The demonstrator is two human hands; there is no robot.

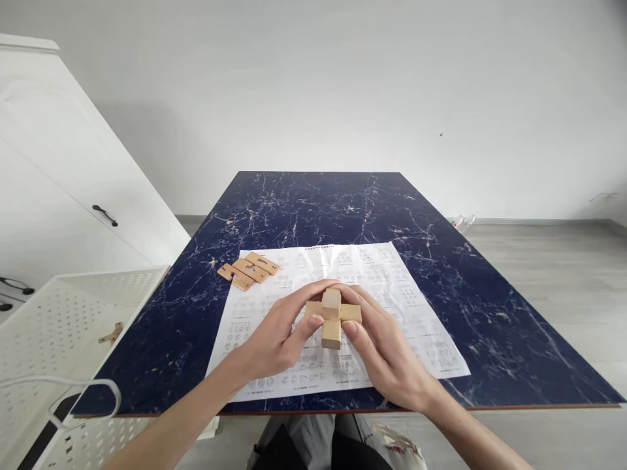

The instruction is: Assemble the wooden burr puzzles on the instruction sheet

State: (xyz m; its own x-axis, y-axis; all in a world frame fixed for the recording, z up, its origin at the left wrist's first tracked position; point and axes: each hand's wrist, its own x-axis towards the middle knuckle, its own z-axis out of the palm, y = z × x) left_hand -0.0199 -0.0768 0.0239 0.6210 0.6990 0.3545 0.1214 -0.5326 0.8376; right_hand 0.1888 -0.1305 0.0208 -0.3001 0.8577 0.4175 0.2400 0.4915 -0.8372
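Over the dark blue worktop [318, 209], in the head view, we held a wooden cross [332, 314] of smooth, pale, square-ended bars. Our left hand [280, 331] and right hand [386, 349] cupped it from opposite sides, fingers [304, 294] curled close around it and a thumb against each near side. We could not tell whether its underside touched the white paper sheet [426, 333] beneath. That thin sheet was creased near its far edge and printed with rows of small line drawings; its heading and captions were too small for us to read. Across its far left corner we saw three flat tan plates [243, 266] with shaped cutouts, bearing small dark marks, one resembling a 2. White, marble-like veins ran through the worktop. To our left stood a perforated off-white basket [63, 297], holding a small wooden piece [112, 334], with a looped white cable [73, 380] nearer us.
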